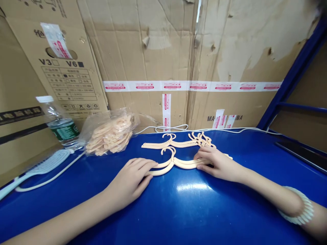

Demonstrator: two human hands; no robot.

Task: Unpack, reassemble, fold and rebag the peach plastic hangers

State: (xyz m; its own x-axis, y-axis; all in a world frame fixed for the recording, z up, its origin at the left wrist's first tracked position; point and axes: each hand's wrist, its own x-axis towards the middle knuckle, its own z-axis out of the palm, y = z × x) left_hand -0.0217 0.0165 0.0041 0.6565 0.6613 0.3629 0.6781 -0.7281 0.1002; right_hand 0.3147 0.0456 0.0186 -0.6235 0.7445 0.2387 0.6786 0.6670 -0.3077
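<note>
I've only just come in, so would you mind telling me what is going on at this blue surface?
A person is holding cream-coloured hangers low over the blue surface, the left hand at one end and the right hand at the other. More hangers lie just behind, with a cluster of hook-shaped pieces beyond the right hand. A clear plastic bag of similarly coloured pieces sits to the left, beside a bottle.

The left forearm (pixel 84 211) and right forearm (pixel 268 189) are bare, narrowing toward slender fingers (pixel 145 164). Around the right one, up from the wrist (pixel 241 172), sits a pale mint bracelet (pixel 308 206), its narrow rounded segments ranged side by side.
</note>
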